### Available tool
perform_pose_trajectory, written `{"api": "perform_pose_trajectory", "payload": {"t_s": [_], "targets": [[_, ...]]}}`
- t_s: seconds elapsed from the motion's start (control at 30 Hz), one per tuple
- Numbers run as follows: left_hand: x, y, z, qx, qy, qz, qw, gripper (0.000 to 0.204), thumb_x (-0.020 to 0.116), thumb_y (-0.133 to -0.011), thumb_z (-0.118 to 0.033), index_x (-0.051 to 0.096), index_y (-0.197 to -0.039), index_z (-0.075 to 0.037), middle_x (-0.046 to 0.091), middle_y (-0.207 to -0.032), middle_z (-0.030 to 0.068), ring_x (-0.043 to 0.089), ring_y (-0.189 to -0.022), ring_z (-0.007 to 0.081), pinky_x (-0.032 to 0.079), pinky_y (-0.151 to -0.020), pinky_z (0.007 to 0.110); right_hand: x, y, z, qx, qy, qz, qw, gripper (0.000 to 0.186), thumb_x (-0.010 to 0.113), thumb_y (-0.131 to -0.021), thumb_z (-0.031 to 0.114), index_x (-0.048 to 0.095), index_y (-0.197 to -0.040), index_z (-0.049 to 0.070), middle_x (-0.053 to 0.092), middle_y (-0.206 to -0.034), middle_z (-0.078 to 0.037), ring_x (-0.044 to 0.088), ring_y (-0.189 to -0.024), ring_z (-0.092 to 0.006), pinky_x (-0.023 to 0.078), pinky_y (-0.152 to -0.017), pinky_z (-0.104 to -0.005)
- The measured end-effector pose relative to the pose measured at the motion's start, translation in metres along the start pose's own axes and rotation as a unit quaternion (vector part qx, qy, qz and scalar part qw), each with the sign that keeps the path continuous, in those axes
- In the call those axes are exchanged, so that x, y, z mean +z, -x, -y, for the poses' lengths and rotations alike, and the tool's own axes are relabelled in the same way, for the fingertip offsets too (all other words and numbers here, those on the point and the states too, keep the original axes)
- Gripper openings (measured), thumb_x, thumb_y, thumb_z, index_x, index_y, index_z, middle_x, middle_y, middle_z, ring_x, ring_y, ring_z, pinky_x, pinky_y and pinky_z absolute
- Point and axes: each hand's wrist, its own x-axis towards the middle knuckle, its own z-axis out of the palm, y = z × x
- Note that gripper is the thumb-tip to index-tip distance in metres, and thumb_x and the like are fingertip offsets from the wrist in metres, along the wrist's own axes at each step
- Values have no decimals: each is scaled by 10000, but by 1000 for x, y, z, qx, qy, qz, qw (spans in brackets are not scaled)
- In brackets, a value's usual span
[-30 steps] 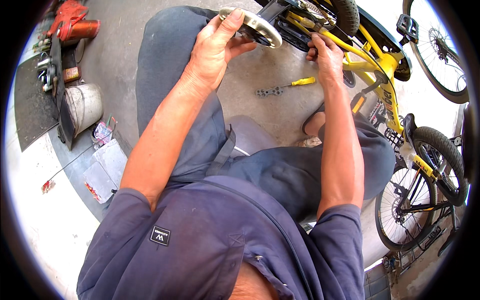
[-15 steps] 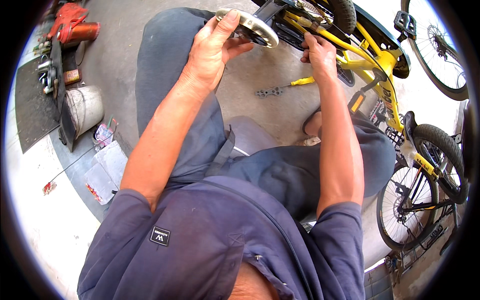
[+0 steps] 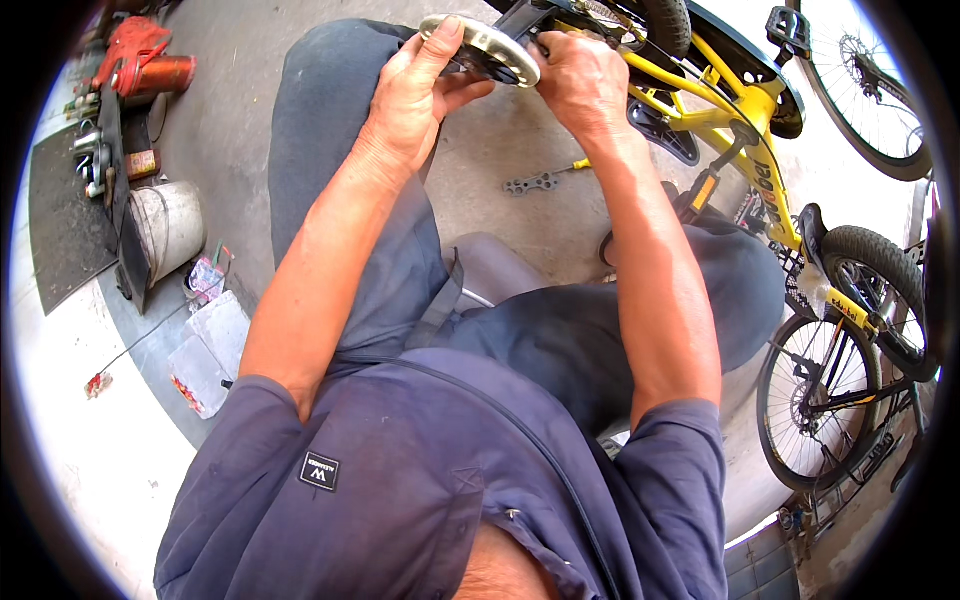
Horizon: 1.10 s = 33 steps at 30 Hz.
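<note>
both forearms reach straight out over the knees. the left hand [image 3: 415, 105] curls its grip around the rim of a silver disc [image 3: 482, 47] at the top of the view, thumb underneath. the right hand [image 3: 583, 80] is pressed closed beside the disc, against the yellow bicycle [image 3: 745, 130]. a multi-tool [image 3: 535, 182] lies on the floor below.

A bicycle repair workshop with a bare concrete floor. A yellow bicycle [image 3: 745, 150] lies at one to three o'clock, with another bicycle wheel [image 3: 865, 80] beyond it at two o'clock. A yellow-handled tool [image 3: 545, 180] rests on the floor at twelve o'clock. At ten o'clock sit a metal bucket [image 3: 170, 230], a dark mat [image 3: 65, 220] and a red can [image 3: 160, 75]
</note>
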Motion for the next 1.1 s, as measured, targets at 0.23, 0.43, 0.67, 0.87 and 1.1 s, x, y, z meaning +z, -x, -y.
{"api": "perform_pose_trajectory", "payload": {"t_s": [0.23, 0.43, 0.67, 0.87, 1.1], "targets": [[0, 0, 0, -1, -7, -3, 1000, 495, 598, -911, -456, 565, -1095, 3, 566, -1035, 133, 577, -1009, 247, 506, -931, 414, -23, 2, -9, 136, -130, -39, 981, 292, 599, -839, 361, 742, -902, 115, 667, -755, -175, 665, -755, -336, 523, -720, -405], [1, 0, 1, 9, -22, 0, 1000, 522, 596, -909, -467, 555, -1109, 14, 560, -1046, 141, 577, -1011, 245, 506, -936, 406, -6, 19, -41, 260, -336, -57, 903, 281, 673, -812, 254, 718, -969, 25, 700, -811, -135, 639, -629, -195, 524, -660, -333], [1, 0, 0, 6, -15, 1, 1000, 522, 594, -912, -462, 553, -1113, 19, 559, -1047, 140, 577, -1012, 243, 509, -933, 401, 3, 27, -54, 371, -551, -54, 746, 306, 665, -833, 179, 662, -1032, -54, 623, -772, -84, 544, -539, -98, 511, -513, -254], [-1, 1, -2, 4, -11, 3, 1000, 496, 589, -919, -449, 557, -1104, 10, 559, -1036, 128, 578, -1008, 242, 513, -928, 397, 6, 29, -62, 391, -555, -31, 734, 296, 664, -831, 175, 663, -1020, -52, 633, -800, -96, 551, -556, -106, 518, -522, -267], [0, 1, -1, 2, -7, 0, 1000, 480, 582, -925, -441, 557, -1102, 4, 559, -1033, 123, 578, -1008, 242, 518, -922, 391, 19, 37, -78, 393, -600, -8, 697, 274, 660, -865, 193, 666, -1066, 8, 635, -841, -65, 558, -615, -99, 501, -575, -255]]}}
